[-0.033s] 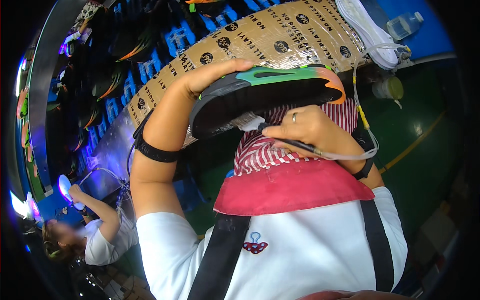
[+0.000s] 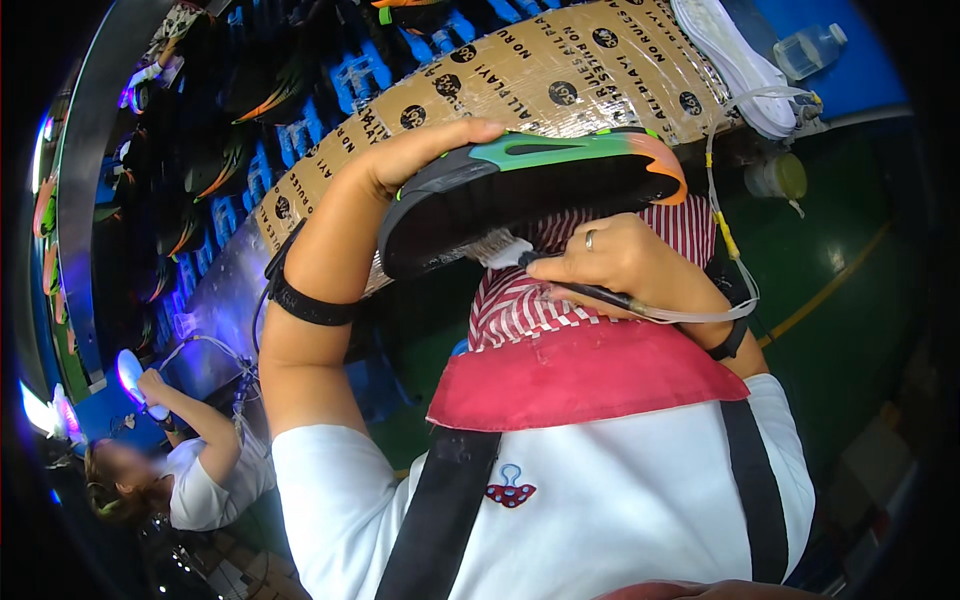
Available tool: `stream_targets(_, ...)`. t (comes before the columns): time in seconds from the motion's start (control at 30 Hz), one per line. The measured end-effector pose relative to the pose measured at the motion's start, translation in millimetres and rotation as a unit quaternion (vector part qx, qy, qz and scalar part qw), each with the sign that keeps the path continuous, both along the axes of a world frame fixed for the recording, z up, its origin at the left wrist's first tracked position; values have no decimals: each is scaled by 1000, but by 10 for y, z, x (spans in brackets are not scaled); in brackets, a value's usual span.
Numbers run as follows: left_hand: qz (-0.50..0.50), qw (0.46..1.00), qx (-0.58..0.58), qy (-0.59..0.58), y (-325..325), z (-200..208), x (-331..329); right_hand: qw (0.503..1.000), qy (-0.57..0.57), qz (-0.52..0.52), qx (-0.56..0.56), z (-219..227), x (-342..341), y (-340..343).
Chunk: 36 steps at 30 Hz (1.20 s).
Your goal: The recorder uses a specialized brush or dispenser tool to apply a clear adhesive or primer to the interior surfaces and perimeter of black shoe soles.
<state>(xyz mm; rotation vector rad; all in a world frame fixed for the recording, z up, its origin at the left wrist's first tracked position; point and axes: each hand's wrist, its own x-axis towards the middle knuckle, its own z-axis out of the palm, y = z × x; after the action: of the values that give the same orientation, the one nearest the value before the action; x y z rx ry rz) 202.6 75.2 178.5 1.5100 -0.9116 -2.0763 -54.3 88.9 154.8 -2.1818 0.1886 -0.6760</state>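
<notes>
A shoe sole (image 2: 440,225), black on its inner face with a sidewall fading from green to orange, is tilted up in front of my apron. My left hand (image 2: 430,150) grips it from the far side at the dark left end, most fingers hidden behind it. In my right hand (image 2: 630,262), which wears a ring, is a flat brush (image 2: 510,252) with a dark handle and a clear tube attached. Its pale bristles touch the lower edge of the sole's inner face. The fingertips pinch the handle near the brush head.
Printed cardboard (image 2: 520,75) under clear film lies beyond the sole. Blue racks (image 2: 360,80) with more soles stand at the far left. White soles (image 2: 735,65), a clear bottle (image 2: 810,50) and a green-lidded jar (image 2: 778,178) are at the right. Another person (image 2: 215,470) works at lower left.
The brush has shifted very slightly right along the sole's lower edge, with my right hand. The sole's orange end has moved a touch left.
</notes>
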Motion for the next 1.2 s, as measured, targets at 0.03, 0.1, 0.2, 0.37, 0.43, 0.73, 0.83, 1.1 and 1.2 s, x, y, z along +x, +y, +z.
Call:
stream_targets(0.03,-25,1000,-10,1,-1,-14,43,999,5,27,-40,0,-11,2)
stream_targets(0.1,-1,1000,-4,-8,34,92,-2,999,-9,23,-41,-21,-21,8)
stream_targets(0.2,39,999,-13,-34,92,108,-21,996,-21,-64,-53,-48,13,37)
stream_targets(0.37,50,998,-8,-34,145,43,118,998,9,-1,-67,-26,-18,64)
stream_targets(0.43,63,997,-10,-37,160,42,158,996,-48,-58,-52,-47,-22,78)
stream_targets(0.73,123,992,-1,0,253,39,119,996,-48,-46,60,-26,-13,75)
stream_targets(0.83,169,985,-38,-4,319,-109,36,984,-90,-102,118,-56,28,-21)
stream_targets(1.1,267,957,-19,111,507,-399,-137,897,-80,-205,382,-201,-50,-211)
stream_targets(1.2,269,956,-4,117,546,-401,-199,890,-79,-236,381,-192,-154,-246)
